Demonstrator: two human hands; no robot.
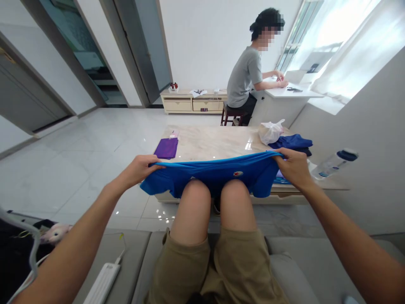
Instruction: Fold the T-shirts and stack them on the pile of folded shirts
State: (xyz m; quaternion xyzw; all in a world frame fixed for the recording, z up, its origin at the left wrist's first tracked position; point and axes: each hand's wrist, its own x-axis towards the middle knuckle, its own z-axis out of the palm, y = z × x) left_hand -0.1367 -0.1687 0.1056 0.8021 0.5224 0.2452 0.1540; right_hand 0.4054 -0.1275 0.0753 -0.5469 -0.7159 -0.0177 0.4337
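A blue T-shirt is stretched sideways in the air just beyond my knees, with a small round badge with a red star on it. My left hand pinches its left end, and my right hand grips the opposite end. The upper edge runs nearly straight between them, sagging slightly; the lower part hangs down toward my knees. Behind the shirt is the marble-topped coffee table. A folded purple cloth lies on it near my left hand.
Dark blue folded clothes, a white plastic bag and a clear water bottle stand at the table's right side. A power strip lies on the sofa. A seated person is at a white desk beyond.
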